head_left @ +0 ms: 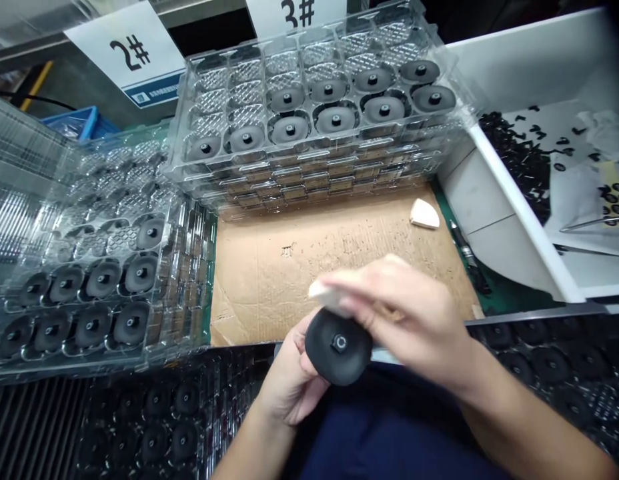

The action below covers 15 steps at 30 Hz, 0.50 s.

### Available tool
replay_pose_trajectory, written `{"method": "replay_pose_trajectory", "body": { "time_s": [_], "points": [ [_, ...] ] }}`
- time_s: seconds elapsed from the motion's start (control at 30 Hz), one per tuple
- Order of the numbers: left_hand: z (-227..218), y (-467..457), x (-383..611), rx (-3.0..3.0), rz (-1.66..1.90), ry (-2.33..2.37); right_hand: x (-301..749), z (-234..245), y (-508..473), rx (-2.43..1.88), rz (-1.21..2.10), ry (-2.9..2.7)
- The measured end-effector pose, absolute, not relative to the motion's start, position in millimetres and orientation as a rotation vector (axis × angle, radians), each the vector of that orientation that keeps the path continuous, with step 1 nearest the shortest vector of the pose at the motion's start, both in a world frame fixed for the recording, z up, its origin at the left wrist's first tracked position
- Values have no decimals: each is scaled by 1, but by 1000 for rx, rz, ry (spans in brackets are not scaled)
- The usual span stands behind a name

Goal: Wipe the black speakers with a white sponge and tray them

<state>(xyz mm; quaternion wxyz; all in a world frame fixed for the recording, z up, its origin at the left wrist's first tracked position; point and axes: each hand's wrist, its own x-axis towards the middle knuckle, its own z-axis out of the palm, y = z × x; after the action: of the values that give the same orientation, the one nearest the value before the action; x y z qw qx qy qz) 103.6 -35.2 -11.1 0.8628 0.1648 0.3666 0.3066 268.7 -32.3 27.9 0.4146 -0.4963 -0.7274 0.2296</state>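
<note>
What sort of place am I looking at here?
Probably a factory assembly or finishing station: stacked clear plastic trays with rows of matching rounded black parts, a white bin of many small black pieces, and a paper sign reading 2#.

A matte black disc (334, 363), rounded and slightly squarish in outline, sits in the grip of a left hand (294, 377), tilted with its small raised central hub facing the viewer. At its upper rim, a small pale piece (325, 295) (blurred, its exact shape hard to make out) is pinched in a right hand (409, 307); whether the two touch is unclear.
</note>
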Motion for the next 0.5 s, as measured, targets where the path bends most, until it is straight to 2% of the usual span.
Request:
{"method": "replay_pose_trajectory", "body": {
  "time_s": [0.13,0.23,0.33,0.4,0.5],
  "points": [
    [-6,-34,103,250,672,546,284,-4,-40,-1661,799,-1446],
    [-7,-33,102,217,683,522,279,-33,-62,-1656,1045,-1403],
    [-12,-33,101,188,689,522,270,-54,-80,-1623,1153,-1427],
    [-14,-33,101,186,697,525,271,-55,-84,-1632,1156,-1424],
    [-13,-34,103,208,711,552,280,-29,-81,-1702,1000,-1378]
  ]
}}
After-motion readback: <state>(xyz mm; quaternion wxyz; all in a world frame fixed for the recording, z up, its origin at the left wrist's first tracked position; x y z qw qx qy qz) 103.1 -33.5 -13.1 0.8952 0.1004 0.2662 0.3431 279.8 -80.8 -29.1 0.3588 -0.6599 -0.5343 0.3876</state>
